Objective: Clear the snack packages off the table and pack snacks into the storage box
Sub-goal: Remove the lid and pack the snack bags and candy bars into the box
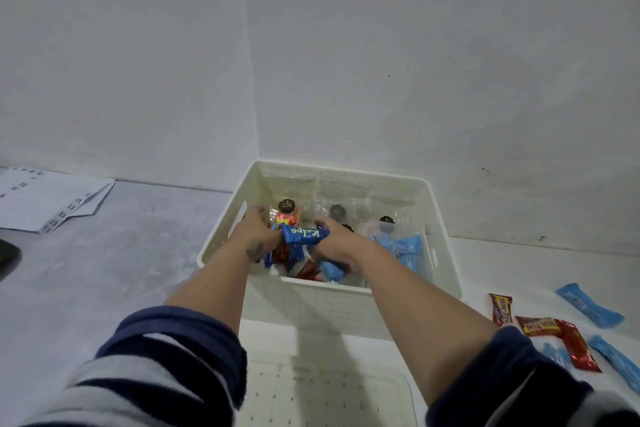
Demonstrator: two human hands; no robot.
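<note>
The cream storage box (pixel 349 302) stands on the table against the wall corner. Both my hands are inside it. My left hand (pixel 258 227) and my right hand (pixel 337 239) together grip a dark blue snack bar (pixel 300 235), one at each end, just above the other packets. Under it lie several blue, red and clear-wrapped snacks, among them light blue packets (pixel 403 248) at the box's right side. Outside the box, right of it on the table, lie red snack bars (pixel 540 326) and light blue packets (pixel 588 303).
The box's perforated lid (pixel 322 395) lies on the table in front of the box, below my arms. White papers (pixel 52 199) rest at the far left, with a dark object (pixel 7 258) at the left edge. White walls close behind the box.
</note>
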